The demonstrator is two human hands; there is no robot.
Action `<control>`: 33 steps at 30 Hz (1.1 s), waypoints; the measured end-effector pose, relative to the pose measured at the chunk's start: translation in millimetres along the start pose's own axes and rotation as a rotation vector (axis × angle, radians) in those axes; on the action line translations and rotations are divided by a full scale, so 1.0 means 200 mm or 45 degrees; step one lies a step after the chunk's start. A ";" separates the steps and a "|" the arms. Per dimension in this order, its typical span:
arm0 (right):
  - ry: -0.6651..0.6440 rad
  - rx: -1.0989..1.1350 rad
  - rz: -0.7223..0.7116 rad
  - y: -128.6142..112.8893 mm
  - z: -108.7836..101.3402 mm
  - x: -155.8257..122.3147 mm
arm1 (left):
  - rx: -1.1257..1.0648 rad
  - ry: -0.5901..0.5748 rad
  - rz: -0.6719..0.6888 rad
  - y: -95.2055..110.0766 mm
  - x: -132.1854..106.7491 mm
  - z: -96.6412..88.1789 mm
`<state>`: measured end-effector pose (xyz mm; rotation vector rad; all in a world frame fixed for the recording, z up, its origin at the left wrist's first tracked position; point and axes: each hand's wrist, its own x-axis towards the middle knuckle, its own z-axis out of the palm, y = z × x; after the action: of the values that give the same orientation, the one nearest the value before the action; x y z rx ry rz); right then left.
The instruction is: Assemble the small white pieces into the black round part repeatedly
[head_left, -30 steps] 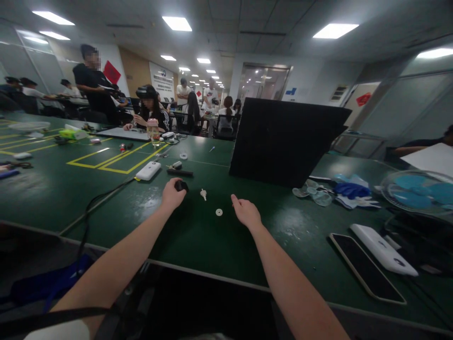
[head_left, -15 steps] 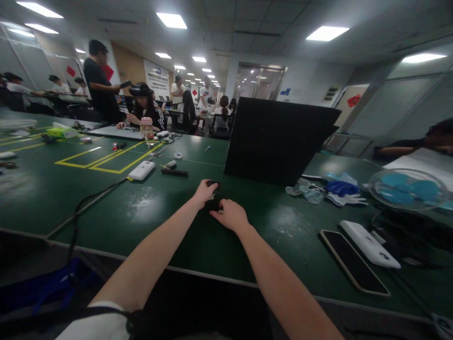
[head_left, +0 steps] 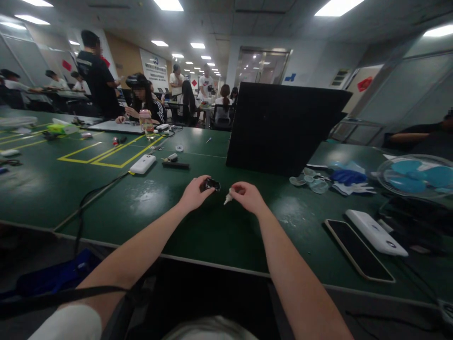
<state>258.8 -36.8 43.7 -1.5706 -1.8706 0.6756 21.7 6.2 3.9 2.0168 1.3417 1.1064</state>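
Observation:
My left hand is closed round a small black part, held just above the green table. My right hand pinches a small white part a little to the right of it. The two parts sit a few centimetres apart, in front of a black upright panel.
A phone and a white power bank lie at the right, beside a blue fan and blue gloves. Another white power bank with a cable lies at the left. Several people work at the far tables.
My right hand reached to the white parts on the table, picked one up and lifted it. My left hand brought the black part towards the middle and raised it.

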 end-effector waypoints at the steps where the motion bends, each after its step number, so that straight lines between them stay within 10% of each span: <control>1: 0.074 0.031 -0.036 -0.01 0.02 0.00 | 0.009 -0.045 -0.016 -0.02 -0.01 -0.02; 15: 0.325 -0.239 -0.623 -0.07 0.24 0.00 | 0.076 -0.154 -0.038 0.01 -0.06 0.02; 33: 0.096 -0.282 -0.469 -0.06 0.21 -0.02 | 0.013 -0.261 -0.003 -0.01 -0.05 0.01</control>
<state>221.6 -42.7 22.5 -1.3034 -2.1570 0.2503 20.1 -2.6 -2.0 2.0716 1.2466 0.8660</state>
